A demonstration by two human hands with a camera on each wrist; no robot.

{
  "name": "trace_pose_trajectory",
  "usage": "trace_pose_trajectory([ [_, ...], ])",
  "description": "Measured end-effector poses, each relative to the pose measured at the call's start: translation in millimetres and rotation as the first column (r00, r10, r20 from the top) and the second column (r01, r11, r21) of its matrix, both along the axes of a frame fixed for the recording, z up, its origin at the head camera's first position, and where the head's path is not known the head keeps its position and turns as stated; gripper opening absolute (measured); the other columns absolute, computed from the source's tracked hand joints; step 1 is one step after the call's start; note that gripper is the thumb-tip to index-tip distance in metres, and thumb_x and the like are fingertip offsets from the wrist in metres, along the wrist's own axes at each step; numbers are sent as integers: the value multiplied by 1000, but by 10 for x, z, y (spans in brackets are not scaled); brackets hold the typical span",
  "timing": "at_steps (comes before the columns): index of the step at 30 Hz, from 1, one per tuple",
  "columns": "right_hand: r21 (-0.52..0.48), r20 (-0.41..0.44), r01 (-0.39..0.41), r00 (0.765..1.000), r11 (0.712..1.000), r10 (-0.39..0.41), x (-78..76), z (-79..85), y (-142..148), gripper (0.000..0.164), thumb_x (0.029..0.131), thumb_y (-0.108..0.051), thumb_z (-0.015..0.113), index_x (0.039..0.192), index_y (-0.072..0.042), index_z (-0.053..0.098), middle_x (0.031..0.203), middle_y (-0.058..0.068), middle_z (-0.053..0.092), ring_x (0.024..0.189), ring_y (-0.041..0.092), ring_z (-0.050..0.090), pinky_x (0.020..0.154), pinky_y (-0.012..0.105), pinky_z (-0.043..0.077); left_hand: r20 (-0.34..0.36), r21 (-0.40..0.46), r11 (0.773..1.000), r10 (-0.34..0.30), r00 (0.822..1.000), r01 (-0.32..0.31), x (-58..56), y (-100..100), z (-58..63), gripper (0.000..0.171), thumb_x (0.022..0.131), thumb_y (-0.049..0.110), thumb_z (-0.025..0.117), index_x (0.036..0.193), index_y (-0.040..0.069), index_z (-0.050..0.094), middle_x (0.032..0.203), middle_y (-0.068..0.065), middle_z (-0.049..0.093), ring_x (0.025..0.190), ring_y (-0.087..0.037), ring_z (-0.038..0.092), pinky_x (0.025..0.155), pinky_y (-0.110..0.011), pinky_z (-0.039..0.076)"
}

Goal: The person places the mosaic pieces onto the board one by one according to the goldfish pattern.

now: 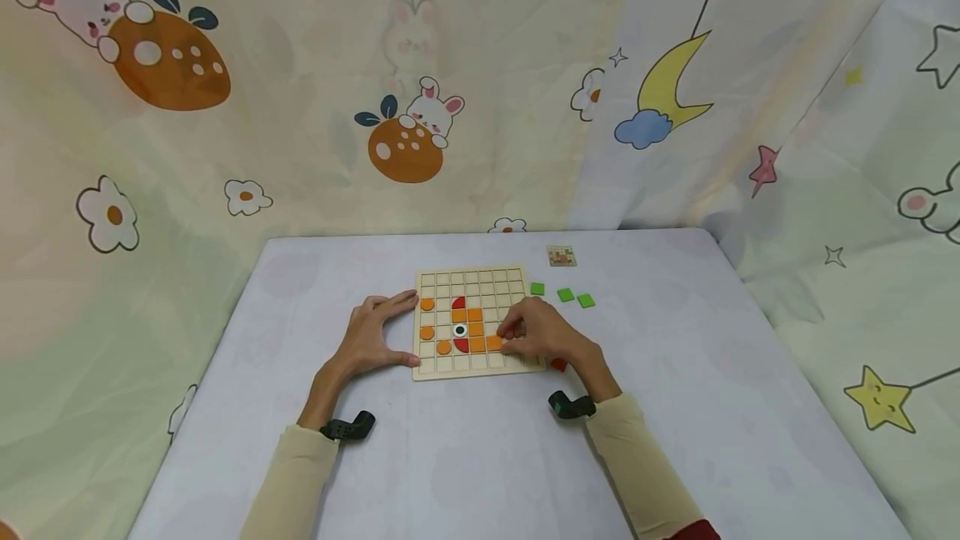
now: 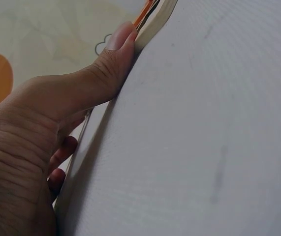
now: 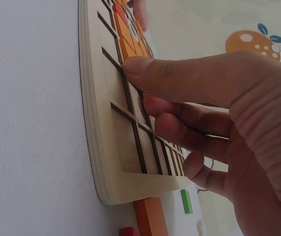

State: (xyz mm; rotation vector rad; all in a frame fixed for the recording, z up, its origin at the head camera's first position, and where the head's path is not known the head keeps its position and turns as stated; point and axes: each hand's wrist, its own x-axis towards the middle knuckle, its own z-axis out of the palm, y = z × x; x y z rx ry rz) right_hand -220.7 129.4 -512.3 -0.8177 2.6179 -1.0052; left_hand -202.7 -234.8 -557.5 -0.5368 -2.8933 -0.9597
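A wooden grid board [image 1: 470, 373] lies on the table. My left hand [image 1: 372, 333] is spread along its left edge, thumb at the near corner and fingers farther up; in the left wrist view the thumb [image 2: 98, 73] touches the rim. My right hand [image 1: 543, 330] pinches an orange square tile [image 1: 493, 343] in the grid, its thumb [image 3: 167, 73] against the tile in the right wrist view. To the left sit more orange squares [image 1: 476, 329], two red quarter-round tiles [image 1: 461, 346], a black-and-white eye tile [image 1: 460, 330] and three orange round tiles [image 1: 427, 304].
Three green square tiles [image 1: 566, 295] lie right of the board. A small patterned card [image 1: 561, 256] is behind them. A red tile [image 1: 558, 365] and an orange block [image 3: 151, 216] lie by the board's right edge. A printed curtain [image 1: 510, 148] hangs behind the table.
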Motion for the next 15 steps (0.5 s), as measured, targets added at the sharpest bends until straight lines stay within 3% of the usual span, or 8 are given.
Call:
trace_pose_trajectory([
  [8, 3, 1, 16, 1000, 1000, -16, 17, 21, -32, 18, 81, -11, 96, 96, -11, 87, 88, -6, 77, 79, 11, 65, 74, 26, 57, -29, -7, 1000, -7, 1000, 7, 0, 3, -12, 116, 62, 61, 101, 162, 23, 56, 172, 0, 49, 137, -34, 48, 115, -64, 32],
  [15, -7, 14, 47, 999, 999, -47, 38, 86, 62, 21, 82, -15, 97, 100, -10, 87, 95, -4, 81, 85, 8, 71, 81, 28, 61, -35, -4, 1000, -8, 999, 8, 1, -3, -20, 116, 62, 61, 101, 161, 22, 56, 172, 0, 49, 137, -35, 48, 114, -63, 32],
])
